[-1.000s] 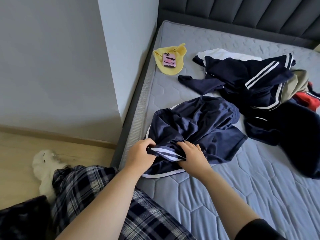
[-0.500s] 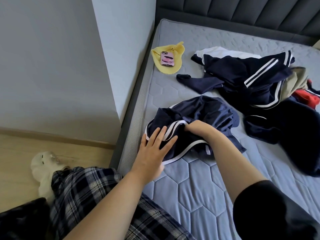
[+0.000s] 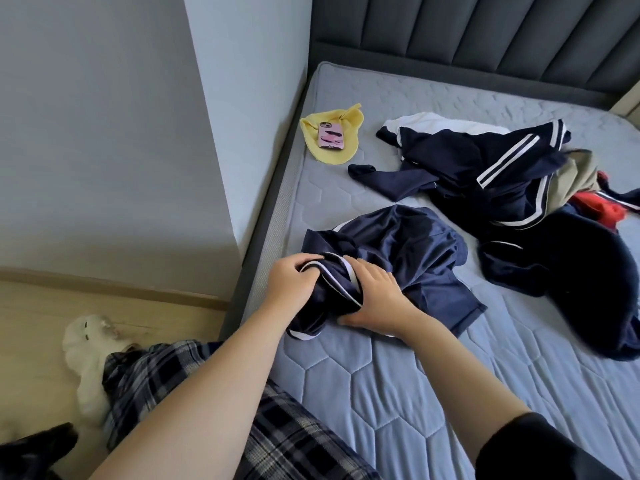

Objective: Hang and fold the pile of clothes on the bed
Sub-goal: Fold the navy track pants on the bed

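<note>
The navy garment (image 3: pixel 408 244), a shiny piece edged with white piping, lies crumpled on the near left part of the mattress (image 3: pixel 450 393), close to the bed's left edge. Its near end is bunched into a roll between 2 hands. The left hand (image 3: pixel 291 282) curls its fingers round the left end of the roll, where the white trim shows. The right hand (image 3: pixel 377 299) lies over the right end, with fingers wrapped across the top and the thumb tucked beneath, so both hands grip the same fabric and sit just beside each other. The rest of the garment spreads away from the hands, flat on the quilted grey-blue surface. Beyond it and to the right sits the pile of clothes (image 3: pixel 502 174): navy pieces with white stripes, a white piece under them, something khaki (image 3: pixel 578 171), something red (image 3: pixel 599 206), and a large dark navy item (image 3: pixel 588 278) at the right edge. Near the far left corner lies a yellow cloth (image 3: pixel 349 147) with a pink-cased phone (image 3: pixel 330 135) on it. A dark padded headboard (image 3: pixel 485 36) runs behind. The person wears plaid trousers (image 3: pixel 277 427) and a black sleeve (image 3: pixel 540 452) on the right arm. On the wooden floor (image 3: pixel 27 341) to the left is a white fluffy slipper (image 3: pixel 86 358).
</note>
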Demonstrator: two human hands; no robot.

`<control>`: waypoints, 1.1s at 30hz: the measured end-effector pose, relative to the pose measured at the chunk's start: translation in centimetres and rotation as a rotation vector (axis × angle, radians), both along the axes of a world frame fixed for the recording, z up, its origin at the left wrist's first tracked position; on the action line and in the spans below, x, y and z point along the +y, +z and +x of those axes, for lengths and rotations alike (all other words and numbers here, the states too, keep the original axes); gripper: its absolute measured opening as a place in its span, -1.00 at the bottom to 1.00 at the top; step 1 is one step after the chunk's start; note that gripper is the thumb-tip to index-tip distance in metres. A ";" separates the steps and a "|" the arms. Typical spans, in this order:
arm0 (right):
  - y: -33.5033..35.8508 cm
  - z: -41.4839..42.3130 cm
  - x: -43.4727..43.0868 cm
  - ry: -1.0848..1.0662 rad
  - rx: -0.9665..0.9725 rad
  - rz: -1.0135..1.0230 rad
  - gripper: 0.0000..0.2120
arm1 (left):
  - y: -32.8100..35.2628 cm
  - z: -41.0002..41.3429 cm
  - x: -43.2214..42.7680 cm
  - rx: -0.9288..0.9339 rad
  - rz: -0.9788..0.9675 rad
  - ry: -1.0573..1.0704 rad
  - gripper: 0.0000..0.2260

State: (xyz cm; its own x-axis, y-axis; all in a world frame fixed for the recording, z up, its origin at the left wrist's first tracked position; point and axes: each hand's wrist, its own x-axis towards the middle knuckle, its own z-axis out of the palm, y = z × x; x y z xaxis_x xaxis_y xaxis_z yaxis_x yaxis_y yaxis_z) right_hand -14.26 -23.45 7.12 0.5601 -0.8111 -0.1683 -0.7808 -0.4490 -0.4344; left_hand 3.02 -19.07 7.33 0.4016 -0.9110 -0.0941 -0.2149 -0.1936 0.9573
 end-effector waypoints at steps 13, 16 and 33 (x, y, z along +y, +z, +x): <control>13.9 6.8 -3.3 -0.250 -0.485 -0.076 -0.66 | 15.3 3.7 -0.4 -0.409 -0.162 -0.097 -0.39; 19.0 9.1 -2.9 -0.199 -0.562 -0.151 -0.76 | 19.3 5.8 0.6 -0.450 -0.162 -0.132 -0.43; 38.9 24.1 5.9 0.121 -1.216 -0.273 -0.80 | 30.6 22.0 14.0 -0.719 -0.166 0.696 -0.90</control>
State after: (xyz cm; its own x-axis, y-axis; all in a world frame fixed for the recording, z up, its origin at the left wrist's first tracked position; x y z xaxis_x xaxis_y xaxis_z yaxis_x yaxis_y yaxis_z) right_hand 9.85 -17.53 46.00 0.3083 -0.6704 0.6749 0.1127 -0.6787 -0.7257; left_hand 25.02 -5.06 37.91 0.7600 -0.4323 0.4853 -0.6406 -0.3719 0.6719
